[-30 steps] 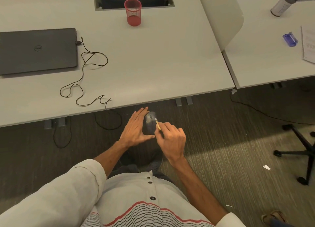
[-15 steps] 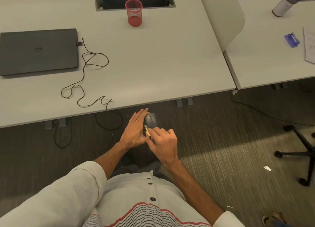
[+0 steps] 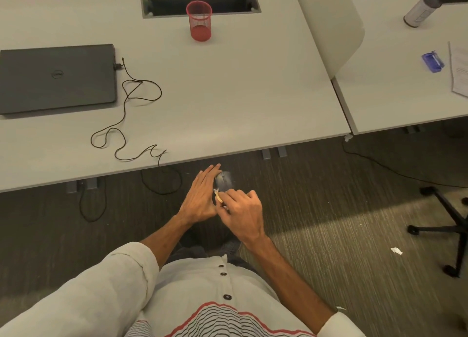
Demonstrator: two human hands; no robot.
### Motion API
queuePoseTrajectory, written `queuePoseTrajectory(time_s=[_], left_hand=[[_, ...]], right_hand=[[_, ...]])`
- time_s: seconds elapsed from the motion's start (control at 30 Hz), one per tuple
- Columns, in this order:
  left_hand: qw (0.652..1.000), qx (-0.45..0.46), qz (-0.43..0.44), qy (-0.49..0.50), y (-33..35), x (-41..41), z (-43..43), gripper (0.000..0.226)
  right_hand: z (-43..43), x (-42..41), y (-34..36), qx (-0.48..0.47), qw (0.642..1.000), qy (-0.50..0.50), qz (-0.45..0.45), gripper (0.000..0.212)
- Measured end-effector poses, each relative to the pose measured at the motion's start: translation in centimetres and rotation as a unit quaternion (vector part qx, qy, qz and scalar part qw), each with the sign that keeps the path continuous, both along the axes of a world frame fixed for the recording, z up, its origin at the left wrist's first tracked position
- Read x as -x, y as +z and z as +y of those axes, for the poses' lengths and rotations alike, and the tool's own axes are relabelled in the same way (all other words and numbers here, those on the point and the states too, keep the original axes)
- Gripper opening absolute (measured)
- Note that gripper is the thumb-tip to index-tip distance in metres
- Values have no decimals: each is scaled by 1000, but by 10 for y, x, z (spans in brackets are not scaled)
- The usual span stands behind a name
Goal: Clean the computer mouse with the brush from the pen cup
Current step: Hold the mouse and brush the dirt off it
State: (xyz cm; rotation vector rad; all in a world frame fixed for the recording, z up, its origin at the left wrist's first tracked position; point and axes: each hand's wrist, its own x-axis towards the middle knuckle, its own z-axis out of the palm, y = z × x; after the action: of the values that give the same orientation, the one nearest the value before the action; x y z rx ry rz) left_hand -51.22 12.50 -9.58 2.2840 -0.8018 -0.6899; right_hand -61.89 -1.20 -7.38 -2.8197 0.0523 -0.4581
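Mouse [image 3: 224, 181] was off the counter [image 3: 228, 96], held out in front of the body over the floor, just below the counter's near edge. This was probably so dust fell clear of the work surface. Left hand [image 3: 202, 195] lay against the mouse's left side, fingers straight and pressed together. It read as a brace so the mouse wouldn't slide under the strokes. Right hand [image 3: 243, 210] had its fingers curled, pinching the brush [image 3: 218, 196] short, near its head, likely for control. The pale brush end poked out between the two hands at the mouse's rear left edge; actual contact was too small to confirm. Pen cup [image 3: 199, 21] stood upright far back on the counter, well apart, with nothing seen sticking out. Closed laptop [image 3: 57, 78] sat at left, and its cable [image 3: 126, 124] looped loosely to the near edge. Judged mid-cleaning.
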Motion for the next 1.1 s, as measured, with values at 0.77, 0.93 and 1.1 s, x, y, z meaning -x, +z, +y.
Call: queuePoseTrajectory(time_s=[0.77,0.93,1.1], left_hand=[[1000,13,-9,17,6,-6,1,111],[1000,10,-9,8,6,-6,2,118],[1000,12,-10,9,7,-5,1,117]], right_hand=[[-10,-13,6,-18,999,-29,-17,21],[-23,-21,11,29,998,-51,0,25],[-22,-26,8,76,996,18,32,24]])
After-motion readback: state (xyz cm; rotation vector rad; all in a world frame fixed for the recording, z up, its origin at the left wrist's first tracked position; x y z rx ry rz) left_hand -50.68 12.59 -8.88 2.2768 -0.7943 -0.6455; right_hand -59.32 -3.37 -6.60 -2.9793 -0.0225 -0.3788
